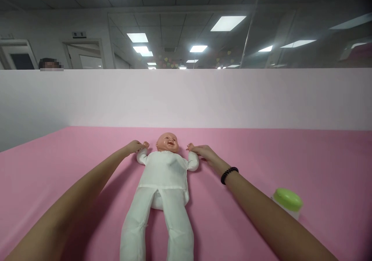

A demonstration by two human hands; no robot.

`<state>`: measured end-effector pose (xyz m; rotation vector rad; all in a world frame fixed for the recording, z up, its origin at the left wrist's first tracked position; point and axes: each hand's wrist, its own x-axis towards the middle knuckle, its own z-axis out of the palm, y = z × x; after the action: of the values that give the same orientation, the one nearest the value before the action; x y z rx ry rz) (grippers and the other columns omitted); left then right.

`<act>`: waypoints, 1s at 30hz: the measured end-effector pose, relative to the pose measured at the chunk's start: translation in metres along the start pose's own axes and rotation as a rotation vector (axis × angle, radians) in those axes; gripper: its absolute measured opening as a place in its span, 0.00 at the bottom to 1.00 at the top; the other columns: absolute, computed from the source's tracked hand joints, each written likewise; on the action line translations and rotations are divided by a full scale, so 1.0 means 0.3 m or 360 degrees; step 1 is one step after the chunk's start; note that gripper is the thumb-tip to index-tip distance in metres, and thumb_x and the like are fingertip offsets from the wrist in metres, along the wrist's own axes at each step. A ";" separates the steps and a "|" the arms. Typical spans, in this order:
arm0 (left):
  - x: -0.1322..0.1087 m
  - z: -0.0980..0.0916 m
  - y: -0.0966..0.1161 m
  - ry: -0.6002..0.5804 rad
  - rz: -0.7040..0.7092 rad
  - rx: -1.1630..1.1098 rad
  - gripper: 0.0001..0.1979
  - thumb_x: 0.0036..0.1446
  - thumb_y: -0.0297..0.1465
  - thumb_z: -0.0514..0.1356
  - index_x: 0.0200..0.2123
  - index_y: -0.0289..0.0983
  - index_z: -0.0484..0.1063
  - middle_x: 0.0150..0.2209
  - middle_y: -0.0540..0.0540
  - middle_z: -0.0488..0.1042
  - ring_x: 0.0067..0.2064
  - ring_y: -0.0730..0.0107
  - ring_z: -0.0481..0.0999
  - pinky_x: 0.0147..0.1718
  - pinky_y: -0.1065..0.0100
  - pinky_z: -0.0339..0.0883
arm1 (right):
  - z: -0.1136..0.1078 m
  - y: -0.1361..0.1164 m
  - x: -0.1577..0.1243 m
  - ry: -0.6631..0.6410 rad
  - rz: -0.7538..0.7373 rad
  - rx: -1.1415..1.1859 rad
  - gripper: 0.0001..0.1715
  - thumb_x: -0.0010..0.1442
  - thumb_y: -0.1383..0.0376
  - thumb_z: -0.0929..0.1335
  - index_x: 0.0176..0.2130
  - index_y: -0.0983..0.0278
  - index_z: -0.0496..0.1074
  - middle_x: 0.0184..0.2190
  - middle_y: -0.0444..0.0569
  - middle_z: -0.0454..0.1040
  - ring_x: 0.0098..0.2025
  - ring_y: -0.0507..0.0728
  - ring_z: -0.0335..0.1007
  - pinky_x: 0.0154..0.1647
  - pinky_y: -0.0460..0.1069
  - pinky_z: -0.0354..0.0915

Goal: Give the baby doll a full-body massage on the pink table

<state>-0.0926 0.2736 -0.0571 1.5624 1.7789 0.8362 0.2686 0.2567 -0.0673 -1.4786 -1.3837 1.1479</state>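
In the head view, my left hand [135, 146] and my right hand [205, 151] reach forward to the small hands of a baby doll [164, 176]. The doll lies on its back in white clothes, in the middle of the pink bench [261, 156]. My fingers touch the doll's hands, but I cannot tell if they pinch them. A green-lidded white jar [287, 203] stands at lower right, near my right forearm [255, 206], which wears a black bead bracelet [229, 175].
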 end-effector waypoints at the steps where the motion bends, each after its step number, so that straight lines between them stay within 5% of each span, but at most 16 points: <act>1: -0.026 -0.008 -0.010 0.0015 0.0102 -0.0073 0.13 0.50 0.38 0.68 0.32 0.34 0.78 0.34 0.40 0.80 0.39 0.54 0.78 0.36 0.63 0.67 | -0.021 -0.011 -0.025 -0.0057 -0.0129 0.0085 0.23 0.50 0.58 0.74 0.45 0.66 0.80 0.47 0.55 0.79 0.49 0.61 0.72 0.41 0.49 0.65; 4: -0.151 -0.023 -0.079 0.0272 0.0690 -0.0235 0.20 0.60 0.43 0.62 0.50 0.37 0.75 0.49 0.40 0.78 0.49 0.58 0.77 0.46 0.62 0.70 | -0.092 -0.036 -0.139 -0.0281 -0.0532 0.0148 0.30 0.52 0.57 0.75 0.54 0.59 0.76 0.57 0.51 0.73 0.57 0.61 0.69 0.51 0.52 0.65; 6: -0.256 -0.030 -0.145 0.0541 0.1226 0.0050 0.16 0.63 0.38 0.61 0.52 0.38 0.73 0.48 0.40 0.78 0.47 0.60 0.77 0.48 0.61 0.70 | -0.130 -0.035 -0.235 -0.0455 -0.0774 -0.0193 0.28 0.52 0.59 0.75 0.53 0.59 0.77 0.55 0.52 0.75 0.54 0.62 0.70 0.53 0.55 0.65; 9: -0.386 -0.052 -0.219 0.0202 0.2059 0.0728 0.16 0.65 0.27 0.59 0.55 0.43 0.71 0.45 0.43 0.80 0.44 0.64 0.79 0.47 0.62 0.70 | -0.148 0.001 -0.364 -0.0744 -0.1198 -0.0842 0.11 0.60 0.63 0.71 0.43 0.60 0.79 0.43 0.50 0.78 0.47 0.59 0.71 0.54 0.56 0.63; 11: -0.430 -0.072 -0.230 -0.0068 0.2377 0.0990 0.23 0.66 0.22 0.55 0.61 0.46 0.66 0.48 0.43 0.80 0.45 0.65 0.79 0.47 0.62 0.71 | -0.140 0.035 -0.421 -0.0823 -0.1407 -0.1125 0.14 0.65 0.70 0.65 0.43 0.58 0.79 0.40 0.48 0.78 0.45 0.57 0.71 0.54 0.56 0.62; 13: -0.441 -0.086 -0.217 -0.0162 0.2463 0.1064 0.25 0.67 0.21 0.52 0.63 0.47 0.64 0.50 0.43 0.80 0.45 0.66 0.79 0.46 0.63 0.71 | -0.130 0.058 -0.446 -0.0844 -0.1495 -0.1276 0.21 0.66 0.74 0.62 0.46 0.55 0.79 0.43 0.47 0.78 0.48 0.57 0.70 0.54 0.56 0.61; 16: -0.410 -0.082 -0.181 -0.0027 0.2192 0.0870 0.15 0.66 0.25 0.56 0.54 0.45 0.71 0.43 0.45 0.81 0.41 0.67 0.78 0.43 0.64 0.71 | -0.121 0.054 -0.422 -0.0717 -0.1458 -0.1073 0.16 0.66 0.68 0.66 0.50 0.55 0.78 0.47 0.48 0.78 0.51 0.58 0.70 0.56 0.57 0.61; 18: -0.362 -0.061 -0.152 0.0232 0.1720 0.0550 0.10 0.64 0.32 0.60 0.48 0.41 0.72 0.42 0.44 0.80 0.42 0.65 0.77 0.44 0.64 0.70 | -0.108 0.033 -0.367 -0.0432 -0.1285 -0.0680 0.18 0.64 0.60 0.69 0.53 0.56 0.75 0.52 0.50 0.76 0.53 0.59 0.70 0.56 0.56 0.64; 21: -0.245 -0.022 -0.104 0.0496 0.0861 -0.0020 0.19 0.60 0.45 0.60 0.48 0.37 0.72 0.47 0.41 0.78 0.47 0.59 0.76 0.46 0.62 0.69 | -0.063 0.005 -0.240 0.0036 -0.0889 -0.0102 0.27 0.61 0.54 0.71 0.57 0.59 0.73 0.59 0.52 0.72 0.54 0.60 0.70 0.51 0.53 0.67; 23: -0.149 -0.002 -0.076 0.0390 0.0419 -0.0218 0.22 0.56 0.49 0.61 0.42 0.36 0.75 0.43 0.41 0.78 0.45 0.57 0.76 0.41 0.63 0.68 | -0.023 0.002 -0.150 0.0178 -0.0573 0.0050 0.23 0.60 0.57 0.70 0.52 0.64 0.77 0.55 0.54 0.75 0.52 0.60 0.72 0.46 0.50 0.67; 26: -0.022 0.010 -0.055 0.0100 -0.0023 -0.0106 0.18 0.49 0.46 0.66 0.23 0.36 0.71 0.24 0.45 0.72 0.31 0.59 0.74 0.29 0.65 0.61 | 0.025 0.016 -0.047 0.0139 -0.0068 -0.0095 0.18 0.60 0.58 0.69 0.40 0.70 0.81 0.44 0.58 0.79 0.42 0.59 0.74 0.37 0.48 0.65; 30: 0.031 0.004 -0.058 0.0025 -0.0116 -0.0029 0.19 0.42 0.40 0.70 0.16 0.37 0.67 0.16 0.48 0.63 0.24 0.63 0.68 0.26 0.65 0.55 | 0.031 0.019 -0.011 0.0015 0.0075 -0.0181 0.19 0.58 0.58 0.70 0.38 0.71 0.81 0.39 0.57 0.80 0.35 0.57 0.72 0.30 0.47 0.59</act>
<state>-0.1031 0.2812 -0.0721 1.4741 1.8232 0.8299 0.2614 0.2526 -0.0749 -1.6021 -1.4352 1.1053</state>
